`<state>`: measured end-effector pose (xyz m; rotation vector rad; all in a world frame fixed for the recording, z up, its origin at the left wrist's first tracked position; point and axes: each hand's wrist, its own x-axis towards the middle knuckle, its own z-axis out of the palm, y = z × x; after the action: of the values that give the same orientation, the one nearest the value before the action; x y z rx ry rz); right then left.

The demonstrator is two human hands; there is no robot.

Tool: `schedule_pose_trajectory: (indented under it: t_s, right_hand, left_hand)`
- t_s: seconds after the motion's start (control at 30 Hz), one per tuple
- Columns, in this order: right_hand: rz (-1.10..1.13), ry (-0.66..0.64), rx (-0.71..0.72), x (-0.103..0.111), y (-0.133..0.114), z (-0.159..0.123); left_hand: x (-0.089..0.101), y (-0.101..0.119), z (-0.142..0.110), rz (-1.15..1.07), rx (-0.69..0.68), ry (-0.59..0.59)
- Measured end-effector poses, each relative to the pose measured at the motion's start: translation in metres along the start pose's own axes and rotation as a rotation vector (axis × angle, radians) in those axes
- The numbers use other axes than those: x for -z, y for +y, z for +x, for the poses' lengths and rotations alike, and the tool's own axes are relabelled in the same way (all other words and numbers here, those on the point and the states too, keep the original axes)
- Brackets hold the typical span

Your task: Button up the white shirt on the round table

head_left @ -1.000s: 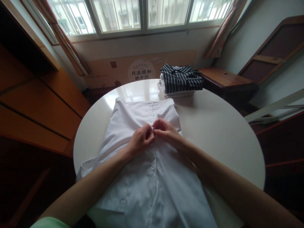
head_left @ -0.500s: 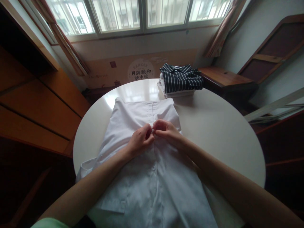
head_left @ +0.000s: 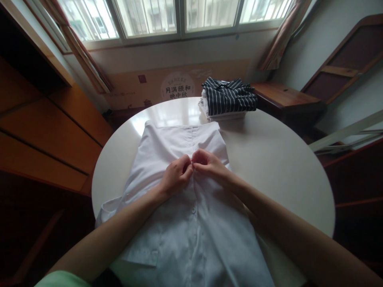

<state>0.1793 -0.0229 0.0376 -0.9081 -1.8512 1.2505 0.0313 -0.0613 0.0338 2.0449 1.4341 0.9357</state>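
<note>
White garment (head_left: 167,143) lies spread on the round white bench (head_left: 284,171), button front facing up, its near part running out of the bottom of view. Both hands at the front placket, about mid-view. Left hand (head_left: 178,173): thumb and fingers closed, pinching cloth at the placket. Right hand (head_left: 209,163): thumb and index tip pinched on the same spot, fingers curled. Fingertips of the two hands meet or nearly so; the bit between them is too small to make out. One button (head_left: 193,210) visible on the placket, nearer the person than the hands. Stitched pocket flap (head_left: 143,257) on the near left part, partly behind the left forearm. Some wrinkles across the cloth; a loose fold sticks out at the left side.

Folded stack at the bench's far edge, right of the garment's far end and apart from it: black-and-white striped garment (head_left: 230,97) on top, white folded clothes (head_left: 227,118) under it. Brown wooden table (head_left: 287,95) beyond, on the right. Orange-brown cabinet (head_left: 54,143) on the left. Window (head_left: 146,20) and printed banner (head_left: 149,87) on the far side.
</note>
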Motion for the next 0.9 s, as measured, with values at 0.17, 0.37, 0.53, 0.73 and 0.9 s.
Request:
schedule_pose_trajectory:
  t_s: [0.17,0.37,0.53,0.73,0.9]
  right_hand:
    - [-0.020,0.001,-0.014,-0.0005,-0.0010,-0.0001]
    - [-0.026,-0.001,-0.033,-0.0015,0.0002,-0.0009]
    - [-0.005,-0.024,-0.018,-0.0020,0.0042,-0.0015]
    - [0.013,-0.035,0.003,-0.0021,0.0048,-0.0015]
    - [-0.010,-0.031,0.035,-0.0022,0.0052,-0.0013]
  left_hand:
    - [-0.0005,-0.0004,-0.0009,0.020,-0.002,0.012]
    - [-0.0003,-0.0002,-0.0005,0.041,-0.003,0.004]
    - [-0.0003,0.0002,-0.0008,0.058,-0.007,-0.005]
    - [-0.0005,-0.0006,-0.0012,0.099,0.005,0.005]
    - [-0.0003,-0.0006,-0.0012,0.122,0.029,-0.005]
